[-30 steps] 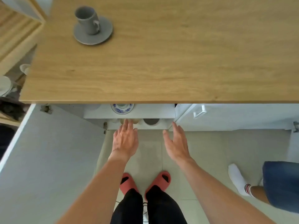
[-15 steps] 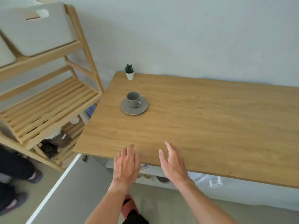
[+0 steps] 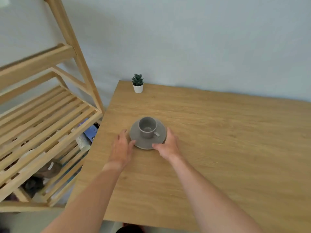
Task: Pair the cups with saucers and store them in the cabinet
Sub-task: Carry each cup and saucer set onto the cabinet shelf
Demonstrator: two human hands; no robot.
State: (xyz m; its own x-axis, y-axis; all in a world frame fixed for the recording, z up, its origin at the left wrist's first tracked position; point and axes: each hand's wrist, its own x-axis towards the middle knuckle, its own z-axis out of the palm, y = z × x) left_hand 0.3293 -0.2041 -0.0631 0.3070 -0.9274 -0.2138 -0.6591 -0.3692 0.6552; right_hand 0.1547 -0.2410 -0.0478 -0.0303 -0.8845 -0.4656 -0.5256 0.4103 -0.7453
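Note:
A grey cup (image 3: pixel 147 127) stands upright on a grey saucer (image 3: pixel 135 135), handle pointing right, on the wooden table (image 3: pixel 218 140). The saucer rests flat on the table. My left hand (image 3: pixel 121 147) lies at the saucer's left edge with fingers spread, its thumb touching the rim. My right hand (image 3: pixel 169 145) is at the saucer's right front edge, thumb on the rim and fingers curled along the right side. The cabinet is out of view.
A small potted plant (image 3: pixel 138 83) stands at the table's far left corner by the wall. A slatted wooden shelf rack (image 3: pixel 42 118) stands left of the table, with paper cups and other items on its lower tiers.
My view rose from the open cabinet under the table to the tabletop. Both hands moved up from the cabinet and forward across the table to the saucer's two sides.

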